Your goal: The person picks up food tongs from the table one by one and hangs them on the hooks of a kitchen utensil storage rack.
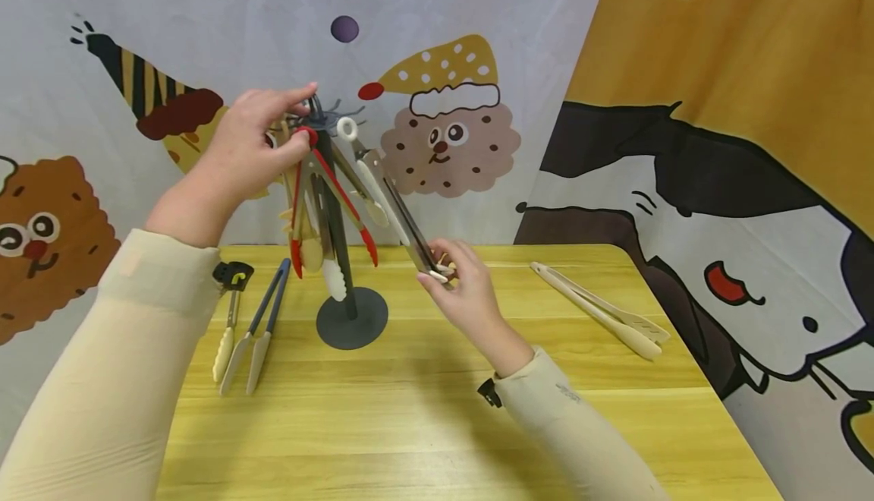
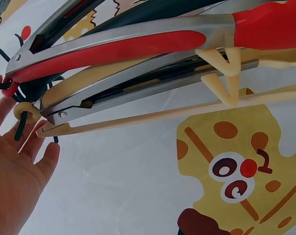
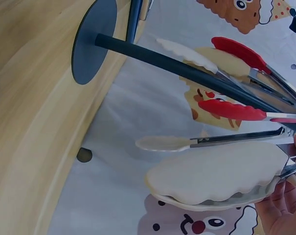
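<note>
My left hand (image 1: 256, 140) is at the top of a dark hook stand (image 1: 351, 319), thumb and fingers around the hooks and rings there. In the left wrist view, its fingers reach behind a cream ring on a hook. Red-tipped tongs (image 1: 341, 196) hang beneath the thumb, beside other tongs with cream and white tips. My right hand (image 1: 467, 288) grips steel tongs (image 1: 396, 209) near their white heads (image 3: 216, 171). These tongs slant up to the left, their white ring (image 1: 347, 129) overlapping the hook area in the head view.
On the wooden table (image 1: 410, 410), blue-handled tongs (image 1: 260, 349) and cream-tipped tongs (image 1: 223, 357) lie left of the stand. Beige tongs (image 1: 611, 325) lie at the right. A cloth with cartoon figures (image 1: 451, 148) hangs behind the table.
</note>
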`<state>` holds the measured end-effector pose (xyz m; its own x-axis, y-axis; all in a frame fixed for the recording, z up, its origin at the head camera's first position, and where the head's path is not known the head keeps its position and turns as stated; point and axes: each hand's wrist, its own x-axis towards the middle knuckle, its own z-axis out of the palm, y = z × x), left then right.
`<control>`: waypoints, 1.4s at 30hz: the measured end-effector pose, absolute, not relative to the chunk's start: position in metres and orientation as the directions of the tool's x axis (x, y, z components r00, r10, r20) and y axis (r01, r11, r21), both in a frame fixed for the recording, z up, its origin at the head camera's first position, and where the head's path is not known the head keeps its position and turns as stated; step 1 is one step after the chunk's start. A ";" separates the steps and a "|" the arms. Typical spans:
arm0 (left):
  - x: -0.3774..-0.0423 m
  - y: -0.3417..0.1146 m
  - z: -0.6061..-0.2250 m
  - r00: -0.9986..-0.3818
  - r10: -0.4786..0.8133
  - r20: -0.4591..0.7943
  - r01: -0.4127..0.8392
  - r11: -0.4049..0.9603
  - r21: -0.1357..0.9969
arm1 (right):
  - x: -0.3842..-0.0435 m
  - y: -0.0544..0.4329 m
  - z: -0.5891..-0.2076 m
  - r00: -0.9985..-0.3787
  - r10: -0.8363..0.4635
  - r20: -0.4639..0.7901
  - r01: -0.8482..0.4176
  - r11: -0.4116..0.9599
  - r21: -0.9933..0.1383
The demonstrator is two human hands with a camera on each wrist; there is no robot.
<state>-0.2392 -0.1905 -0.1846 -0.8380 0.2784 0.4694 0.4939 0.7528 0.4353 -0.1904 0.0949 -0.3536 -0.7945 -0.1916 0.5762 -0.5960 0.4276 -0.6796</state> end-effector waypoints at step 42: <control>-0.239 -0.190 -0.185 -0.831 0.281 0.480 0.506 0.742 0.440 | -0.198 0.070 -0.363 -0.805 -0.199 0.558 -0.580 0.460 -0.672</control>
